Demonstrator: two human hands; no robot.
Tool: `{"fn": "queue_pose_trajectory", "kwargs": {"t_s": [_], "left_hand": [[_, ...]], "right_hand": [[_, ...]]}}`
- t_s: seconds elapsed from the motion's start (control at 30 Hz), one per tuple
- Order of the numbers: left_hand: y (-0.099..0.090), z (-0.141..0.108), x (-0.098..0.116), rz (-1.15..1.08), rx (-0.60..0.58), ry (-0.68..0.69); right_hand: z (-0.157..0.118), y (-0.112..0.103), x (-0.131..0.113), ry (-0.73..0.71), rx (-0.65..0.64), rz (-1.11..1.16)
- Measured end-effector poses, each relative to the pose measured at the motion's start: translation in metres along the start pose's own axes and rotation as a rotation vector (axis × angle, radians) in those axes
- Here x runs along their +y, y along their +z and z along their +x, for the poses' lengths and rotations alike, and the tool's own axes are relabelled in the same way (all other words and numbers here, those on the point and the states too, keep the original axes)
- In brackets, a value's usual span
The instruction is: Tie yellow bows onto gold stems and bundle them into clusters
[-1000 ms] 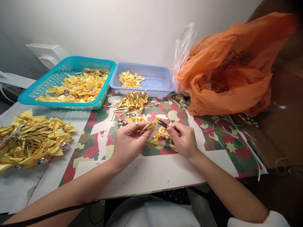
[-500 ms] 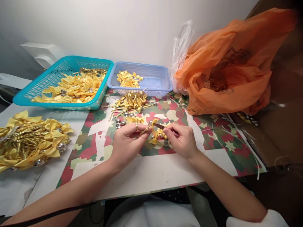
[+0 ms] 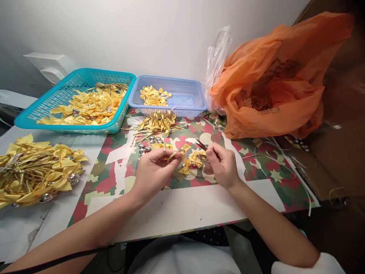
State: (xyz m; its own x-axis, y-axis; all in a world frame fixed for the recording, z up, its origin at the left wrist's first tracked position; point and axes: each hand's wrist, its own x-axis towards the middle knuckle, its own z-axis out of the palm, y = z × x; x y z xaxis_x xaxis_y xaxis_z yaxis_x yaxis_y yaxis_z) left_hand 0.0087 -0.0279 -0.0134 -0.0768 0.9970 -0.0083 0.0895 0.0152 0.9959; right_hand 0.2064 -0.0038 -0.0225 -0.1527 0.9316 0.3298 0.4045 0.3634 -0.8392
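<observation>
My left hand (image 3: 155, 171) pinches a yellow ribbon bow (image 3: 186, 147) by its gold tie, thumb against fingers. The gold tie (image 3: 172, 155) curves above the fingertips, and another bow (image 3: 162, 145) shows just beyond the hand. In my right hand (image 3: 224, 163) are small dark scissors (image 3: 202, 144), their pointed tips apart from the bow; the handles are mostly hidden by the fingers. Between the hands, further yellow bows (image 3: 189, 165) with silver bells lie on the patterned paper. Several loose silver bells (image 3: 144, 148) sit beyond my left hand.
A teal basket (image 3: 27, 121) of yellow bows stands at the back left, beside a blue basket (image 3: 196, 110) with more bows. A bow pile (image 3: 159, 123) lies before them. A large bow bundle (image 3: 37, 171) is at left. An orange bag (image 3: 256, 68) and white strips (image 3: 296, 171) are at right.
My right hand has drawn the scissors back to the right, away from the bow. The gold tie now bends in a curve over my left fingers, which keep their hold.
</observation>
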Motion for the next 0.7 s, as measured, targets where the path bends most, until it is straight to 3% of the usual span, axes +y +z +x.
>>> {"fn": "queue_pose_trajectory", "kwargs": {"t_s": [0.27, 0.5, 0.7], "left_hand": [[0.004, 0.000, 0.001, -0.154, -0.235, -0.042], [-0.002, 0.006, 0.003, -0.047, -0.201, -0.032], [-0.007, 0.008, 0.003, 0.024, -0.323, 0.002]], "right_hand": [[0.003, 0.015, -0.006, 0.222, -0.093, 0.416], [0.006, 0.012, -0.005, 0.251, -0.039, 0.468], [0.003, 0.017, -0.006, 0.252, -0.075, 0.444]]}}
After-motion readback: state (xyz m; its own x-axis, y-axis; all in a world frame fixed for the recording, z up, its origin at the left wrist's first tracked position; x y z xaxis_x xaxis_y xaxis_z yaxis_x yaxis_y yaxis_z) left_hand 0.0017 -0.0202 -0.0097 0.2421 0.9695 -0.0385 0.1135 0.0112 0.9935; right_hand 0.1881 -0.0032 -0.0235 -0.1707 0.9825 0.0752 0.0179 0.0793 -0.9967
